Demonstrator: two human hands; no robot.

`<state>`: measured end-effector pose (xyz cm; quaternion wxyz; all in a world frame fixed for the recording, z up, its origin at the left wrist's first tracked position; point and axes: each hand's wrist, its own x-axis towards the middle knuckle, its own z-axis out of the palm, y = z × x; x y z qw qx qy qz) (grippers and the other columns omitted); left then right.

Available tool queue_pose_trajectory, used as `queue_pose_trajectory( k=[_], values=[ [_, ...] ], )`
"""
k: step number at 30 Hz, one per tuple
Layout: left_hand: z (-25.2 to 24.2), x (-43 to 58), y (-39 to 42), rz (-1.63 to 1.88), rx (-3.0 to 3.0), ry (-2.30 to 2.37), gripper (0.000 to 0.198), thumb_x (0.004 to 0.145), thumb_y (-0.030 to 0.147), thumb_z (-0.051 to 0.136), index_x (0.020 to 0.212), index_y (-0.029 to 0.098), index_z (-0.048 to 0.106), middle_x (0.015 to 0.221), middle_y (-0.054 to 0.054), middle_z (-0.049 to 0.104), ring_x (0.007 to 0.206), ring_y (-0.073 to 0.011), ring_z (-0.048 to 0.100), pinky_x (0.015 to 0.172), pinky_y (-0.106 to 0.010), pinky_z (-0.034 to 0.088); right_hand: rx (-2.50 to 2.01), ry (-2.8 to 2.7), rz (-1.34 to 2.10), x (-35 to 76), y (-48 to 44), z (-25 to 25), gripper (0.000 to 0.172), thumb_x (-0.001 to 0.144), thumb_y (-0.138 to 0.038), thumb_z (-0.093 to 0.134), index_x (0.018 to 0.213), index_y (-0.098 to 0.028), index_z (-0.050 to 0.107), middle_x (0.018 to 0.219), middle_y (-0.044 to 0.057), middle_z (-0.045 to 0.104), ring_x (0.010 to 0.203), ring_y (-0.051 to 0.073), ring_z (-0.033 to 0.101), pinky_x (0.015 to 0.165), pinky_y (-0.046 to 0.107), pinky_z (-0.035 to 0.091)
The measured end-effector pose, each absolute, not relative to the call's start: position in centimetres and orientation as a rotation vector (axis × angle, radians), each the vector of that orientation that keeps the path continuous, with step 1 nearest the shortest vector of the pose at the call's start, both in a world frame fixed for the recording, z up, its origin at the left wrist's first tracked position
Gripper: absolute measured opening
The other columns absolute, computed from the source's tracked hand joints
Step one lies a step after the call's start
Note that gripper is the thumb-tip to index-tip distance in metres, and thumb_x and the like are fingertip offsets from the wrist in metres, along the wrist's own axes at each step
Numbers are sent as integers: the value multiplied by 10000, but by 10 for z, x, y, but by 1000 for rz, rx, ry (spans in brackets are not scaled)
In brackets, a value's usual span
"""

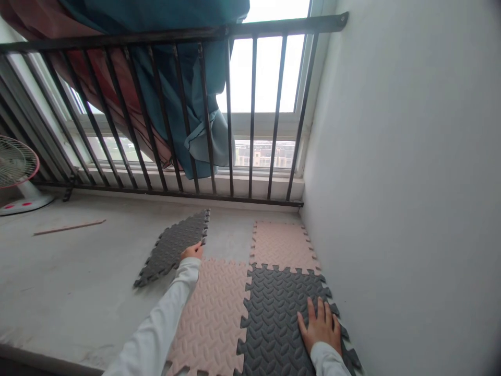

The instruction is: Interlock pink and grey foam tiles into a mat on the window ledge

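My left hand is closed on the right edge of a dark grey foam mat tile, which is tilted up off the floor. Fingers spread, my right hand lies flat on another dark grey foam tile with a raised tread pattern. To that tile's left is a pink foam tile, joined to it along a toothed edge. A second pink tile lies beyond the flat grey one, near the wall corner. Bare floor shows between the held tile and the far pink one.
A white wall rises on the right. Black metal railing runs along the window, with blue and pink curtains behind it. At the left stand a fan and, on the floor, a thin stick. The floor's raised edge is at lower left.
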<state>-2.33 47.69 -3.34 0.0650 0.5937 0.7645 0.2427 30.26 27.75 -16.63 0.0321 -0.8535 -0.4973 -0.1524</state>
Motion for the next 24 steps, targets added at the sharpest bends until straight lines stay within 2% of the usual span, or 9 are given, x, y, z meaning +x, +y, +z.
queue_pose_trajectory(
  k=[4,10,13,17,24],
  values=[
    [-62,46,499,496,1926,2132,306,715,216,469,975,199,629,929,-62,664,841,-150,587,700,-188,412,-2604,-1524,-507,307,278,-173,567,713,-530,349,1155,-205,489,1272,122,414,1169,262,345,945,455,211],
    [-84,107,494,352,2048,1989,363,745,237,386,1047,229,587,958,-67,647,881,-149,569,769,-208,401,-2575,-1544,-550,310,277,-178,566,720,-545,320,1162,-229,478,1281,105,408,1171,253,348,942,456,220],
    [-86,121,490,286,2105,1941,381,756,250,357,1074,243,567,985,-63,630,912,-147,551,796,-212,391,-2619,-1529,-537,309,277,-176,574,718,-539,328,1172,-218,470,1291,106,394,1187,253,323,952,452,209],
    [-87,126,488,141,2188,1872,359,749,261,362,1014,251,603,982,-62,625,930,-163,540,791,-234,398,-2653,-1529,-476,307,276,-172,576,726,-532,328,1187,-210,455,1302,111,375,1201,253,297,960,455,195],
    [-82,128,479,-87,2310,1793,320,729,258,384,923,201,632,1011,-118,606,982,-241,514,770,-344,422,-2661,-1549,-435,308,276,-171,577,729,-532,320,1204,-223,431,1316,103,357,1207,248,288,960,459,187]
  ],
)
